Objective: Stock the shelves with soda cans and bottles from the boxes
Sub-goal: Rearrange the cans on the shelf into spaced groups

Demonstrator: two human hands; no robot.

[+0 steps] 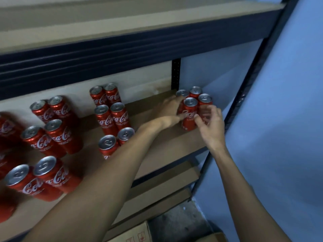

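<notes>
A: Your left hand [170, 109] lay with its fingers stretched almost straight against the left side of a cluster of four red aluminium cola cans [194, 102]. Its thumb touched the front-left can [189, 119] low down.

B: Your right hand [210, 124] was curled at the cluster's right side, and its thumb and fingertips pinched the front-right can [205, 102].

A: Those four cans stood upright and touching one another. They were at the far right end of the brown board shelf [166, 151], close to the dark blue steel upright [244, 95] and the pale blue wall [279, 119].

B: Well apart from them, to your left on the same shelf, a group of six red cans [111, 119] stood in pairs. Your left forearm crossed in front of the nearest pair.

A: Further left stood a larger group of red cans [52, 135], and the outermost of these were blurred.

B: Below the shelves, at the bottom edge of your view, the top of a brown cardboard box [134, 233] showed.
</notes>
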